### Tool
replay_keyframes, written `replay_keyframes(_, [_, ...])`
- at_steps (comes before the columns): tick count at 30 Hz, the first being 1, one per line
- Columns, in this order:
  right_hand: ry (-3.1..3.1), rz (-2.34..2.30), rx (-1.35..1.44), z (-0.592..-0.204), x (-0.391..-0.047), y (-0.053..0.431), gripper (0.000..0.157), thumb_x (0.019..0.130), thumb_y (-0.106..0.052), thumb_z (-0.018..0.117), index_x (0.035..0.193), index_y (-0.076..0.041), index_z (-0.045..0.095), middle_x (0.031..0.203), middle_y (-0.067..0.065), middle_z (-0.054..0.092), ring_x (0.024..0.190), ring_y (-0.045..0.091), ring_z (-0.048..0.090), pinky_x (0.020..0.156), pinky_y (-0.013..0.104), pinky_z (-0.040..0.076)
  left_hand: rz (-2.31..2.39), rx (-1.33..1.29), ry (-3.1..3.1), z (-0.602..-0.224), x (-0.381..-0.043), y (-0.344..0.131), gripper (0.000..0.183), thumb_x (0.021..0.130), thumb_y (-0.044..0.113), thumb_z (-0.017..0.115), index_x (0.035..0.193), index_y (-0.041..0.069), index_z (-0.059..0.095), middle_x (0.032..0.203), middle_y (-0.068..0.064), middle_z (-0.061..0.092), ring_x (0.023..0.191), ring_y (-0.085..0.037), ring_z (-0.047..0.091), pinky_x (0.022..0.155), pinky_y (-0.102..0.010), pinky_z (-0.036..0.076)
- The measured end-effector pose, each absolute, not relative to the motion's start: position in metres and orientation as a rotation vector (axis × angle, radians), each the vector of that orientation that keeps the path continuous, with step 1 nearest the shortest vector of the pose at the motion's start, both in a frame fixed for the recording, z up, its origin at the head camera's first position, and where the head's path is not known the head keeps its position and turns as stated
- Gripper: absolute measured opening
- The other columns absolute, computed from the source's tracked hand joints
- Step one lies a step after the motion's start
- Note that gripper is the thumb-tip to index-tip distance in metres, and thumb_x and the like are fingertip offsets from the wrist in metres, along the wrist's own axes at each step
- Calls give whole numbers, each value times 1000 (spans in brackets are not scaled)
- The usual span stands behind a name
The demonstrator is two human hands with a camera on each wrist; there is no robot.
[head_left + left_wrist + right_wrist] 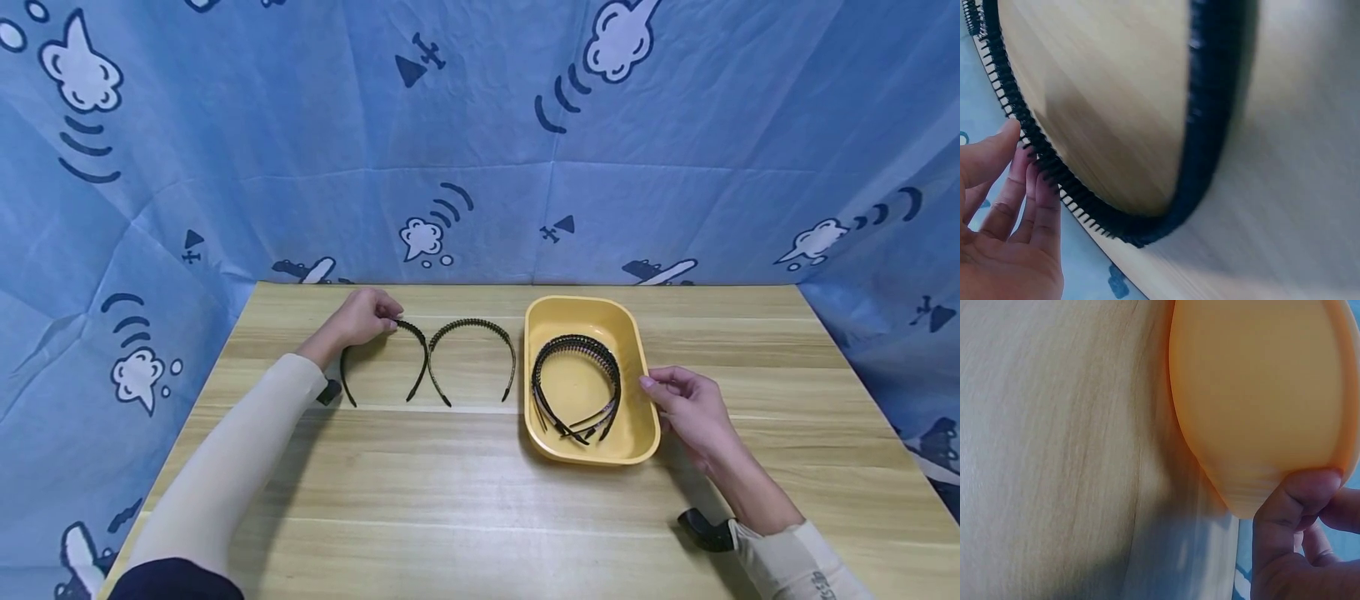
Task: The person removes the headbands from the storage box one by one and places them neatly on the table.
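Note:
My left hand [365,317] pinches the top of a black toothed headband [417,333] at the table's back left. In the left wrist view, thumb and fingertips [1013,128] meet at the headband's [1204,125] comb-like edge. Just to its right, a dark gold-toned headband [471,322] lies with its ends toward the front. With the thumb on the rim, my right hand [693,408] grips the right side of a yellow plastic basin [577,454]. Several dark headbands [577,342] lie overlapping inside it. Only the basin's outer side [1254,394] shows in the right wrist view.
A light wood-grain table [450,508] carries everything. Behind and beside it hangs a blue cloth [480,125] with cartoon prints, meeting the table's back edge. A black wrist device [705,531] sits below my right sleeve.

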State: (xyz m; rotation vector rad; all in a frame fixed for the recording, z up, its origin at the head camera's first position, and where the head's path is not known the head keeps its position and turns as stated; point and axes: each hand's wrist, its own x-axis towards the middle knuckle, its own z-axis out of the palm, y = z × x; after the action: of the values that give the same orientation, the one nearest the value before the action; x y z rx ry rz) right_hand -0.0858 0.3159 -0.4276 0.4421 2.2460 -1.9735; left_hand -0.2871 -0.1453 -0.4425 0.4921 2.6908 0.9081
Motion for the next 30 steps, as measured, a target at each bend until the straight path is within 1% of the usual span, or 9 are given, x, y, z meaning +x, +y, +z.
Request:
replay_keyframes(4, [2239, -1979, 448, -427, -85, 316, 16, 96, -19, 65, 106, -7, 60, 81, -9, 69, 73, 7, 66, 56, 27, 57, 915, 534, 2687, -438, -285, -140, 30, 86, 2, 70, 117, -1, 69, 111, -17, 70, 101, -29, 65, 94, -42, 53])
replay_keyframes(11, [2242, -1971, 435, -425, -86, 315, 17, 97, -16, 63, 108, -3, 59, 82, -9, 68, 76, 7, 66, 63, 27, 59, 942, 553, 2676, -428, -282, -128, 29, 88, 3, 68, 117, -2, 69, 108, -18, 70, 99, -29, 65, 92, -42, 54])
replay_keyframes(19, [2253, -1969, 425, -425, -85, 315, 17, 97, -15, 62, 107, -2, 59, 81, -8, 69, 73, 8, 67, 60, 27, 59, 919, 618, 2678, -419, -286, -107, 29, 92, 11, 67, 119, 0, 68, 106, -12, 71, 96, -25, 65, 88, -39, 55])
replay_keyframes(23, [2253, -1980, 415, -425, -84, 315, 19, 97, -17, 63, 107, -1, 59, 81, -8, 68, 73, 8, 68, 60, 27, 59, 925, 641, 2668, -413, -285, -96, 29, 93, 12, 67, 119, 0, 68, 105, -12, 70, 95, -25, 65, 86, -38, 55])
replay_keyframes(27, [2248, -1994, 407, -425, -84, 314, 18, 97, -18, 64, 105, -2, 59, 81, -7, 68, 73, 8, 68, 61, 27, 60, 952, 663, 2657, -409, -284, -85, 29, 93, 12, 67, 118, -1, 69, 105, -12, 71, 94, -24, 65, 86, -36, 56])
replay_keyframes(30, [2257, -1986, 412, -426, -84, 314, 20, 97, -19, 64, 106, -2, 59, 81, -8, 68, 72, 8, 67, 59, 27, 59, 970, 687, 2649, -408, -285, -76, 28, 94, 12, 67, 118, -1, 69, 104, -12, 71, 93, -23, 66, 84, -35, 56])
